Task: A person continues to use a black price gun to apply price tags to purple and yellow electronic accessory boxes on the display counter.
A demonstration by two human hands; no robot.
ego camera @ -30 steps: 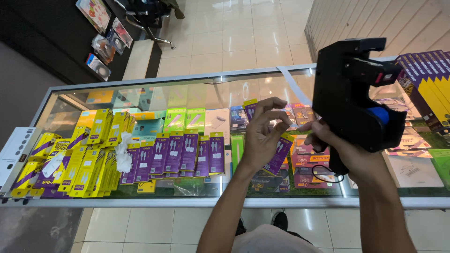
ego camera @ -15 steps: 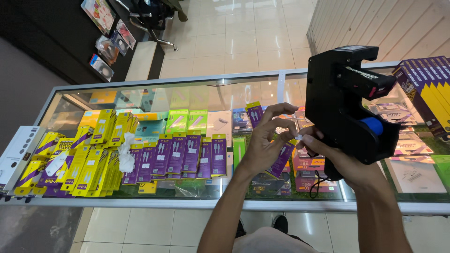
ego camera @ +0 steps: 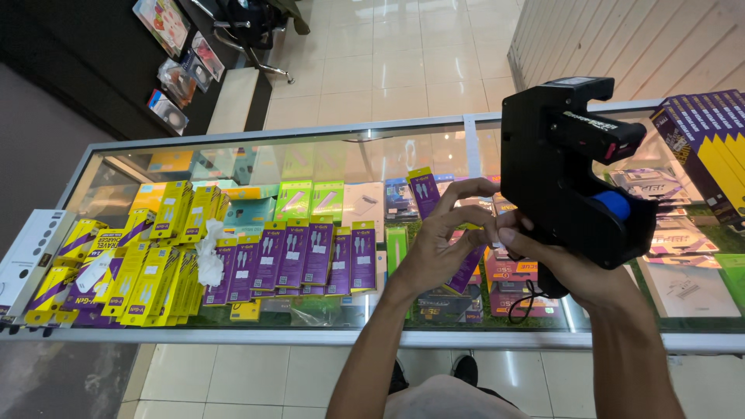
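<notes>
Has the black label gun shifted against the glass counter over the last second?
Yes. The black label gun, in the right hand, has come leftward along the glass counter, away from the stacked boxes at its right end.

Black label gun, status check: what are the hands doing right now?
Right hand grips black label gun above glass counter. Left hand pinches at its front edge. Nothing blocking.

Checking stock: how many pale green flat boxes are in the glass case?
2 pale green boxes, side by side behind the purple cable packs: left one, right one. Others may hide behind the left hand or black plastic label gun.
</notes>
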